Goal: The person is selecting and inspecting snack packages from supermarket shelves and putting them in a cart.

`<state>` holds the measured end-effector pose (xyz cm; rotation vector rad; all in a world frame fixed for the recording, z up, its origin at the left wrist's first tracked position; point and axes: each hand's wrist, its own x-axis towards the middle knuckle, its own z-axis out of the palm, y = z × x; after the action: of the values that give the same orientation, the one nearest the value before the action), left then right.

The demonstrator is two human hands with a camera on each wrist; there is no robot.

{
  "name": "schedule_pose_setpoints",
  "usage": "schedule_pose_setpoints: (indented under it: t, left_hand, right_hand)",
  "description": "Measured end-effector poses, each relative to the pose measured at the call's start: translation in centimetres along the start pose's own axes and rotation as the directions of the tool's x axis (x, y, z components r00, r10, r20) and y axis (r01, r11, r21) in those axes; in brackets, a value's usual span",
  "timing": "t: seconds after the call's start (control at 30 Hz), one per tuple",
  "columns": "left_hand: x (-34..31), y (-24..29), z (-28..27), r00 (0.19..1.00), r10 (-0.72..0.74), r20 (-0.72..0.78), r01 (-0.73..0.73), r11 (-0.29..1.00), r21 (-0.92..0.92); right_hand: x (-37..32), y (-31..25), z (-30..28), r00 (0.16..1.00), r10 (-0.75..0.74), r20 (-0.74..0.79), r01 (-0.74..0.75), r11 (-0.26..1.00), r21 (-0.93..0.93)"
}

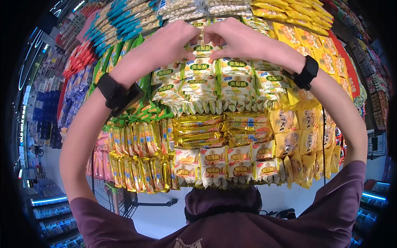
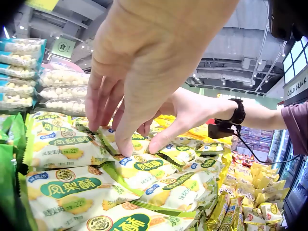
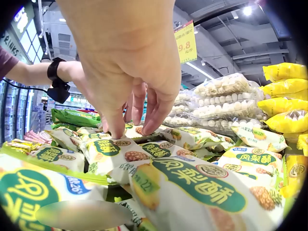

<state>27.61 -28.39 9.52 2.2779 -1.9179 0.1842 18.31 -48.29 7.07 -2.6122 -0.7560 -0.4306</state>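
White and green snack packets (image 1: 238, 82) lie in overlapping rows on the display. In the head view, my left hand (image 1: 180, 37) and right hand (image 1: 235, 39) face each other over the upper rows, a packet (image 1: 202, 48) between them. The left wrist view has my left hand (image 2: 144, 62) pointing down, thumb and fingers apart, tips at the packets (image 2: 72, 187). My right hand (image 3: 127, 62) reaches down likewise in the right wrist view, its tips at a packet (image 3: 108, 153). Neither hand visibly lifts a packet; some fingertips are hidden.
Behind the packets are stacked clear packs of round white pieces (image 3: 224, 101). Yellow packets (image 1: 289, 35) stand at the right, green ones (image 2: 14, 139) at the left. Gold-wrapped packs (image 1: 198, 128) fill the near side. A price sign (image 3: 185, 43) hangs above.
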Motion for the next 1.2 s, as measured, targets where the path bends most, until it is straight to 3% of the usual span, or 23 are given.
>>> schedule_pose_setpoints:
  t: [0.13,0.33,0.43,0.63,0.73,0.83,0.93,0.97,1.03,1.13,1.17,1.2]
  left_hand:
    - [-0.1,-0.3,-0.3,1.0,-0.005,0.007,0.005,0.999,0.051]
    - [-0.3,0.1,-0.1,1.0,0.002,-0.01,-0.001,0.999,0.043]
    - [-0.2,0.8,-0.8,0.995,-0.073,0.065,0.064,0.99,0.127]
    - [-0.1,0.8,-0.3,0.993,0.079,-0.085,-0.068,0.989,0.131]
    - [0.1,1.0,-0.3,0.999,0.006,0.031,-0.009,0.995,0.1]
    - [0.0,1.5,-0.3,1.0,-0.021,0.018,0.018,0.989,0.146]
    - [0.0,1.4,-0.6,0.999,-0.034,0.041,0.029,0.994,0.109]
    - [-0.2,1.3,-0.8,0.999,0.043,-0.014,-0.041,0.992,0.121]
    - [-0.9,2.0,-1.3,0.973,0.196,-0.12,-0.177,0.972,0.153]
    - [-1.2,4.6,-2.7,0.996,0.087,-0.022,-0.087,0.996,0.024]
    - [-1.6,4.4,-1.8,0.973,0.211,-0.098,-0.209,0.978,0.026]
    - [-1.8,5.4,-1.8,0.979,0.192,-0.069,-0.193,0.981,-0.01]
  right_hand:
    - [0.2,-1.1,-0.8,0.983,0.18,0.037,-0.179,0.983,-0.036]
    - [0.3,-0.5,-0.2,0.989,0.123,0.08,-0.118,0.991,-0.065]
    - [0.1,-0.4,0.3,0.999,0.047,-0.014,-0.047,0.999,0.005]
    - [-0.2,-1.8,-0.7,0.989,0.145,0.015,-0.144,0.989,-0.03]
    - [-0.2,-1.3,0.1,0.997,0.072,-0.005,-0.072,0.996,-0.051]
    - [-0.1,-2.1,-0.3,0.987,0.139,0.075,-0.124,0.976,-0.177]
    - [-0.5,-2.7,-1.4,0.99,0.132,0.055,-0.129,0.99,-0.047]
    - [-0.7,-2.9,-2.1,0.972,0.218,0.084,-0.212,0.974,-0.079]
    - [-1.3,-2.9,-4.0,0.987,0.152,0.043,-0.148,0.985,-0.085]
    - [-3.4,-3.0,-6.7,0.993,0.113,0.032,-0.11,0.99,-0.09]
    - [-4.1,-3.3,-7.5,0.991,0.124,0.059,-0.118,0.988,-0.094]
    - [-4.8,-3.5,-8.0,0.987,0.134,0.085,-0.126,0.987,-0.097]
